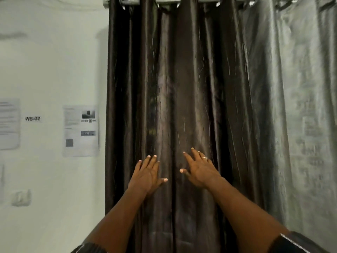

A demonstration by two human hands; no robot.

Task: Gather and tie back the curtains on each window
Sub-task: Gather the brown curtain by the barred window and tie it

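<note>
1. The dark curtain [182, 88] is hanging in loose folds from the rod [206, 0], just beside the grey curtain [300, 88]; nothing is tying it yet.
2. The left hand [147, 175] and the right hand [199, 172] are lying flat against its middle, fingers [147, 162] straight and spread, gripping nothing.
3. The gathering is probably only beginning; next, the fingers need to be closing round the folds and drawing them together. No tie is showing.
</note>
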